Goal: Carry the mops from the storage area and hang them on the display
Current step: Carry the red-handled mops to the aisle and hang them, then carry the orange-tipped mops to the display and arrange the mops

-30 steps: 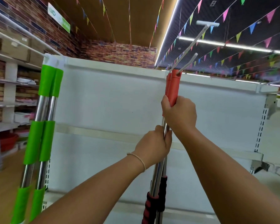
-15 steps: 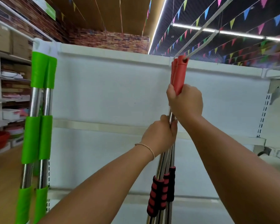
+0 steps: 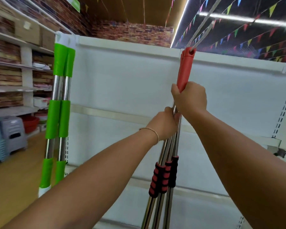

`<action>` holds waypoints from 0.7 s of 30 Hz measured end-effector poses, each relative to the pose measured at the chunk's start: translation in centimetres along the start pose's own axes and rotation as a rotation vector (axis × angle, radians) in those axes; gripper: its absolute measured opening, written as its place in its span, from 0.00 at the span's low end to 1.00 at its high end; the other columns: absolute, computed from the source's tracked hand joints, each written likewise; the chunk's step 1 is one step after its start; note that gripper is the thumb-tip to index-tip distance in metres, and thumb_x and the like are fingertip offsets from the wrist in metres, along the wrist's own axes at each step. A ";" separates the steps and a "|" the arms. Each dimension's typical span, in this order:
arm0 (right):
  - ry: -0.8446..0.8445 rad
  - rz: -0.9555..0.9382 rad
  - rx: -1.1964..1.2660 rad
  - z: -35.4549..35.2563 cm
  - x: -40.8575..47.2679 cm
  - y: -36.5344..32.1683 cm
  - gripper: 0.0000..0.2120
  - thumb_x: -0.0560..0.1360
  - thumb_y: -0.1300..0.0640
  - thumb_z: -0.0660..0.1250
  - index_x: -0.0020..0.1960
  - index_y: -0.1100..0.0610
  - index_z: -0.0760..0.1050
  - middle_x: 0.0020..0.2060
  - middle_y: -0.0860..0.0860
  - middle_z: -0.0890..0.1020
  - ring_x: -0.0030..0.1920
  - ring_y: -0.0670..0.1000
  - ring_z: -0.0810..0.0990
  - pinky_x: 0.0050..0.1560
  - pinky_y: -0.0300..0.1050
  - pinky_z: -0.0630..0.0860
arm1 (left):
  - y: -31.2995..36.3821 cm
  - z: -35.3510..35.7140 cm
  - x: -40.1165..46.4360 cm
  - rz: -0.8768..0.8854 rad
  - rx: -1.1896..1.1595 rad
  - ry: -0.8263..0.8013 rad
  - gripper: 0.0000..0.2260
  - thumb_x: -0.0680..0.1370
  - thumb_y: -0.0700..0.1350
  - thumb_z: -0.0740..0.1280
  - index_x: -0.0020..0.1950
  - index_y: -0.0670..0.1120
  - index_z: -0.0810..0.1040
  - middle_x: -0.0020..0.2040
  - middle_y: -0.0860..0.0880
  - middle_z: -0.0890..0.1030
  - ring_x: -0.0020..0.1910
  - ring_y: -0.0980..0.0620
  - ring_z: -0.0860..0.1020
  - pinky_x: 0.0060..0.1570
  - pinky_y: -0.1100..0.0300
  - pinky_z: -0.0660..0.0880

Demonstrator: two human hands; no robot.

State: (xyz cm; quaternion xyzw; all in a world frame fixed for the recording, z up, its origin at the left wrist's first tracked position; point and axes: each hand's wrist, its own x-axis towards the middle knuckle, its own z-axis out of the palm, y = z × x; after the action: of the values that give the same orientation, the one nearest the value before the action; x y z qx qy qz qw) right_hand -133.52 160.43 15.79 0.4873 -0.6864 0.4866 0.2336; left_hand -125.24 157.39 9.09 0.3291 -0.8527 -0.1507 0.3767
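A bundle of steel mop poles with red top caps (image 3: 185, 68) and red-and-black foam grips (image 3: 163, 176) hangs in front of the white display panel (image 3: 122, 83). The hole in the red caps sits on a long metal display hook (image 3: 203, 28) that reaches out overhead. My right hand (image 3: 191, 98) grips the bottom of the red caps. Just below it, my left hand (image 3: 163, 124) grips the steel shafts. Two green-sleeved mop poles (image 3: 59, 103) hang at the panel's left end. The mop heads are out of view.
Shelves with boxes and wares (image 3: 15, 66) line the left wall, with a grey stool (image 3: 12, 134) and a red basin (image 3: 30, 123) on the wooden floor. A slotted upright (image 3: 284, 109) edges the panel at right. Coloured bunting hangs under the ceiling.
The red caps have slid further along the hook toward the panel, and my view has moved closer and tilted down. Both hands keep their hold on the poles.
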 end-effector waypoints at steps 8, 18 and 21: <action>-0.168 -0.263 -0.434 -1.7 -4.2 1.5 0.20 0.83 0.45 0.55 0.41 0.56 0.72 0.34 0.52 0.76 0.35 0.55 0.77 0.37 0.46 0.73 | -1.0 -1.0 -4.7 -0.037 0.368 -0.214 0.13 0.83 0.50 0.53 0.57 0.41 0.69 0.51 0.42 0.78 0.42 0.45 0.76 0.41 0.53 0.73; -0.179 -0.424 -0.295 -0.6 -7.4 -2.1 0.23 0.82 0.49 0.55 0.31 0.56 0.66 0.26 0.50 0.69 0.26 0.49 0.66 0.32 0.42 0.63 | -4.7 -5.7 -9.8 -0.165 0.567 -0.207 0.16 0.82 0.50 0.56 0.66 0.42 0.67 0.56 0.42 0.78 0.52 0.42 0.77 0.50 0.50 0.75; -0.191 -0.455 -0.248 0.7 -8.4 -4.7 0.24 0.82 0.49 0.55 0.29 0.56 0.64 0.25 0.50 0.68 0.25 0.48 0.65 0.29 0.40 0.58 | -5.8 -8.3 -11.1 -0.184 0.650 -0.171 0.17 0.82 0.50 0.57 0.67 0.42 0.66 0.57 0.42 0.77 0.53 0.42 0.77 0.45 0.52 0.73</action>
State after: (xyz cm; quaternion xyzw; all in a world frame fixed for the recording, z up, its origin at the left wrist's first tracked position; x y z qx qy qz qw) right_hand -125.71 163.27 10.86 0.6403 -0.6324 0.2860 0.3292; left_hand -110.99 160.51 5.71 0.4935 -0.8514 0.0681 0.1642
